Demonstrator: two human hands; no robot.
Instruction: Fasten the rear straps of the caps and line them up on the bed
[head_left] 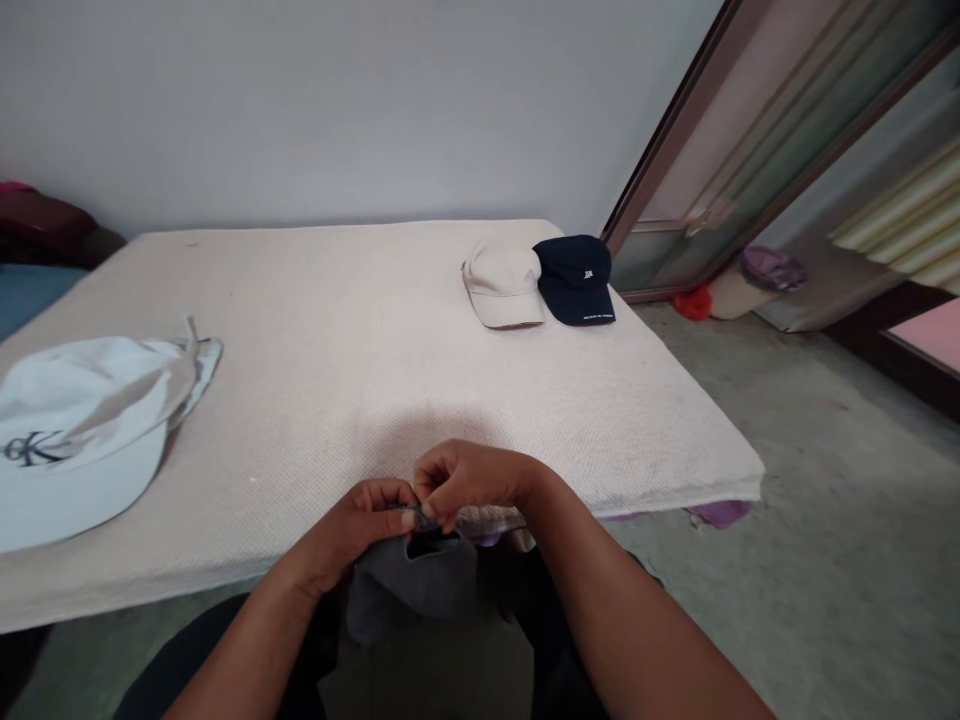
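A dark grey cap (412,580) hangs over the near edge of the table, its back opening towards me. My left hand (371,520) pinches the cap's back strap between thumb and fingers. Right beside it, my right hand (461,480) is closed on the same strap, fingertips almost touching those of the left. The strap's fastening is mostly hidden by my fingers. At the far right of the table a beige cap (504,285) lies against a navy cap (576,280) with small white lettering. White caps (82,430), the front one with a dark monogram, lie at the left.
A pale textured cloth (315,350) covers the table, which stands against a light wall (360,110). To the right are a glass-panelled door (697,200), a bin with a purple liner (769,270) and a grey floor (825,430). Dark red items (45,225) sit at the far left.
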